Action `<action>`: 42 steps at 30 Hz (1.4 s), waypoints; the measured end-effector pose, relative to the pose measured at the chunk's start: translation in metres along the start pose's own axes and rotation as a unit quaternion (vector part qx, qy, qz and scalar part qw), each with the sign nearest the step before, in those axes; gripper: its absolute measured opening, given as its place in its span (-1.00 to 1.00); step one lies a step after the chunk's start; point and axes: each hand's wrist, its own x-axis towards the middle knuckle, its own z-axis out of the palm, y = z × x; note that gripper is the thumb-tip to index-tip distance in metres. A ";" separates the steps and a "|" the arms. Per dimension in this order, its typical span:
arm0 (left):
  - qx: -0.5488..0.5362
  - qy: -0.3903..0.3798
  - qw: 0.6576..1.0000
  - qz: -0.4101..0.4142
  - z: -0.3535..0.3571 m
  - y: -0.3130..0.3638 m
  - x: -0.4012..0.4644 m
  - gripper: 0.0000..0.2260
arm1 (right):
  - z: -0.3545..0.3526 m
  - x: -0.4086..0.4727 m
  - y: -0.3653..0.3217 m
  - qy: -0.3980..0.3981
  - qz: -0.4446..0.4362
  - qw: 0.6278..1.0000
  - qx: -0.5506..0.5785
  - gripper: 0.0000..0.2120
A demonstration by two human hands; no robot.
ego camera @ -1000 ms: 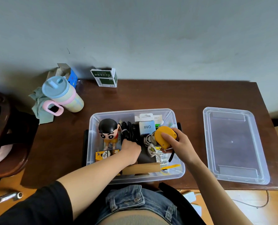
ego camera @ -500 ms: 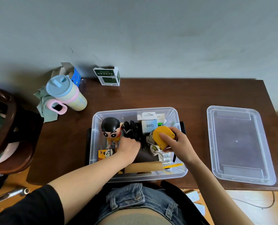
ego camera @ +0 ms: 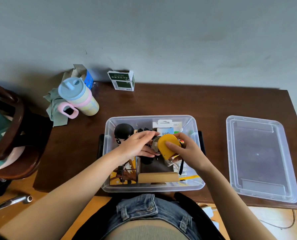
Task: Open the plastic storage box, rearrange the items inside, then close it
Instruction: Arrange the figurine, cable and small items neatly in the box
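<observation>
Two hands were over the clear plastic storage box point(ego camera: 109, 153) on the brown worktop point(ego camera: 161, 103) | right hand point(ego camera: 187, 151) gripped a yellow rounded gadget point(ego camera: 166, 144) | left hand point(ego camera: 137, 144) lay flat with loose fingers beside it, holding nothing | box lid point(ego camera: 260, 158) lay off to the right

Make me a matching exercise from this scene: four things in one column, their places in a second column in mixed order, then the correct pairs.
Things:
1. lid
2. green carton
3. yellow case
4. drinking cup

Places:
A. held in the right hand over the open box
B. at the back of the desk, by the wall
C. flat on the desk, right of the box
D. on the desk's left back corner, beside a crumpled cloth

Pairs: 1-C, 2-B, 3-A, 4-D
</observation>
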 end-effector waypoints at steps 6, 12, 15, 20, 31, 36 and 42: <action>0.006 0.062 0.997 0.043 -0.004 -0.009 -0.005 -0.80 | 0.011 0.000 -0.005 -0.035 -0.003 0.999 0.009 -0.83; 0.020 0.127 0.989 0.076 -0.022 -0.008 -0.013 -0.74 | 0.005 -0.004 -0.002 0.000 0.020 0.998 -0.060 -0.72; 0.037 0.138 0.986 0.087 -0.030 -0.008 -0.017 -0.75 | 0.006 -0.007 -0.003 0.010 0.003 0.988 -0.151 -0.74; 0.043 0.149 0.983 0.095 -0.037 -0.011 -0.019 -0.76 | 0.038 -0.007 -0.005 0.049 -0.098 0.931 -0.348 -0.73; 0.022 0.169 0.980 0.100 -0.047 -0.015 -0.021 -0.75 | 0.038 0.004 -0.008 0.038 -0.143 0.960 -0.239 -0.69; 0.034 0.172 0.980 0.100 -0.046 -0.015 -0.020 -0.78 | 0.044 0.008 0.012 -0.028 -0.090 0.909 -0.405 -0.80; 0.056 0.165 0.979 0.102 -0.043 -0.013 -0.020 -0.78 | 0.053 0.016 0.019 -0.060 -0.044 0.813 -0.578 -0.70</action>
